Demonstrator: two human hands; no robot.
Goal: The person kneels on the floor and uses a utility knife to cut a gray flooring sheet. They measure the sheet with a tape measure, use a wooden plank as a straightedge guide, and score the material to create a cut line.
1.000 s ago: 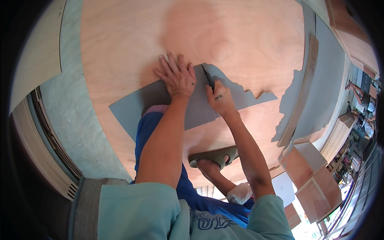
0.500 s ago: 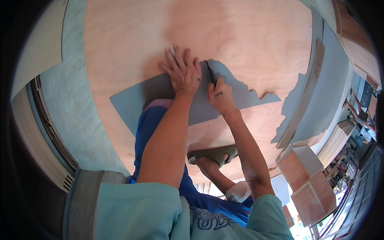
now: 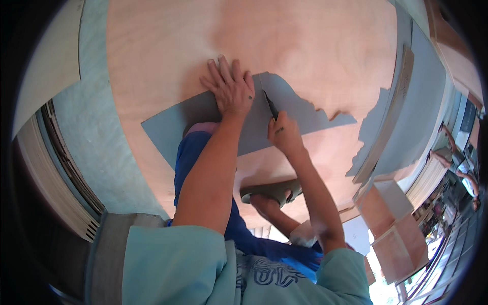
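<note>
A grey sheet (image 3: 284,118) with a ragged right end lies on a broad pale wooden panel (image 3: 325,46). My left hand (image 3: 234,91) rests flat across the sheet's far edge, fingers spread, the fingertips over onto the wood. In my right hand (image 3: 285,133) is a black-handled utility knife (image 3: 271,105), its tip touching the grey surface. A thin light line runs from the sheet's far edge to the knife tip. My knee, in blue cloth (image 3: 190,157), bears on the sheet's left part.
On the right, a wooden strip (image 3: 389,117) lies over another grey piece with a torn edge (image 3: 373,114). My sandalled foot (image 3: 272,193) stands on the panel nearer me. Wooden boxes (image 3: 399,239) stand at lower right; another person (image 3: 462,165) is at the far right.
My right hand has drawn the knife toward me, down from the sheet's far edge, leaving a light line behind. The left hand has stayed nearly in place.
</note>
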